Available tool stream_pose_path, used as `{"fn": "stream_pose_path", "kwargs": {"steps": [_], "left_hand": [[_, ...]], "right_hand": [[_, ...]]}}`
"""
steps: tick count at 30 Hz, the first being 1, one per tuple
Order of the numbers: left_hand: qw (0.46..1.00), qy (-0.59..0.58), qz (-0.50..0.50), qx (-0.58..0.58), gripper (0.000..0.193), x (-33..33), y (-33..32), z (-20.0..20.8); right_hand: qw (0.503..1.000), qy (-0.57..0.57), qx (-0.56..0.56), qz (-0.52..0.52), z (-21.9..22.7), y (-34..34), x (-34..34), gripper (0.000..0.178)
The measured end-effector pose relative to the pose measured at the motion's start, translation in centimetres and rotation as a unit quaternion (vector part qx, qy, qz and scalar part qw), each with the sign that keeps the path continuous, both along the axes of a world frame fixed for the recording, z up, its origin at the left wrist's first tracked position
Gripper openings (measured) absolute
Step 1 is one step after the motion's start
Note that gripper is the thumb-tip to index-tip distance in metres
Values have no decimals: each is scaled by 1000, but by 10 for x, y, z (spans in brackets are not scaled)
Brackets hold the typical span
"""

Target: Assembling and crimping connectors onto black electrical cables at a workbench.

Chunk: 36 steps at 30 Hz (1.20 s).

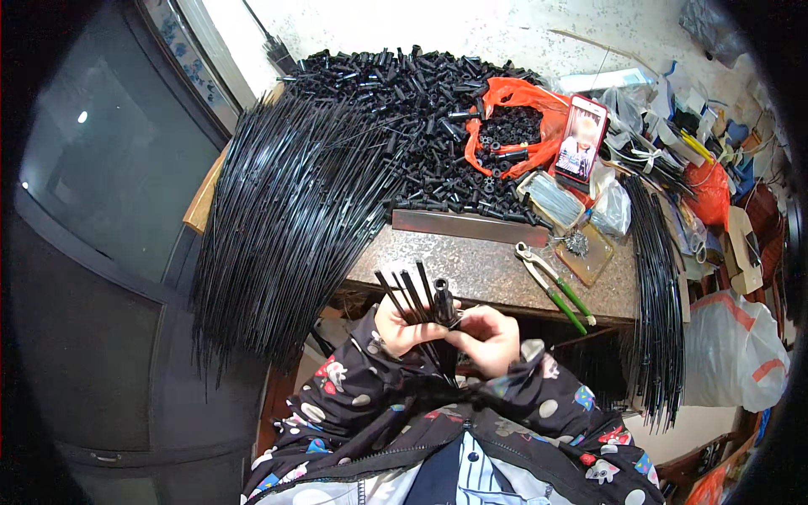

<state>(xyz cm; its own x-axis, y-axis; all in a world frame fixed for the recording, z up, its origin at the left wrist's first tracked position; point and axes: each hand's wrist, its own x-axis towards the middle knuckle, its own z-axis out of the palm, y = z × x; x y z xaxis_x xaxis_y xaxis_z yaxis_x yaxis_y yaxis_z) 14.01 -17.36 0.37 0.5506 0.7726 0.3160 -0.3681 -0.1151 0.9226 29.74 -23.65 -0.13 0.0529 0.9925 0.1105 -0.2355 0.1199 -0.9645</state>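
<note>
As the head view looks down, left hand (399, 332) is curled closed round thin black rods (412, 293); 1 black tubular fitting (443, 300) between the 2 hands; right hand (491, 339) half-curled at its base, grip unclear; green-handled pincers (575, 300) beyond right hand.

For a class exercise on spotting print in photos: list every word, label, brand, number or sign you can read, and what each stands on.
No text can be read.
Phone: a picture shows; any lettering is too small.
White bag with red stripes: no readable words.
Black rods in the left hand: no lettering visible.
Cluttered packaging at right: too small or blurred.
</note>
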Motion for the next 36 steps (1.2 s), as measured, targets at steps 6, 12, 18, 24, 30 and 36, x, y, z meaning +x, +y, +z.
{"fn": "stream_pose_path", "kwargs": {"steps": [6,12,18,24,30,36], "left_hand": [[999,33,-13,18,28,-2,2,2],[999,29,-8,22,28,-1,1,2],[998,55,12,18,29,-2,0,7],[997,60,18,44,30,-5,-1,5],[996,-1,-86,-15,25,-2,1,16],[972,-73,-206,-80,26,-11,2,-1]], "right_hand": [[999,9,37,-36,-6,-8,-8,16],[999,1,27,-37,-1,-9,-10,16],[996,-52,24,-72,1,-11,-13,16],[998,-20,-17,-58,4,-9,-14,14],[978,134,-61,147,-11,9,9,14],[966,75,-98,226,1,12,14,18]]}}
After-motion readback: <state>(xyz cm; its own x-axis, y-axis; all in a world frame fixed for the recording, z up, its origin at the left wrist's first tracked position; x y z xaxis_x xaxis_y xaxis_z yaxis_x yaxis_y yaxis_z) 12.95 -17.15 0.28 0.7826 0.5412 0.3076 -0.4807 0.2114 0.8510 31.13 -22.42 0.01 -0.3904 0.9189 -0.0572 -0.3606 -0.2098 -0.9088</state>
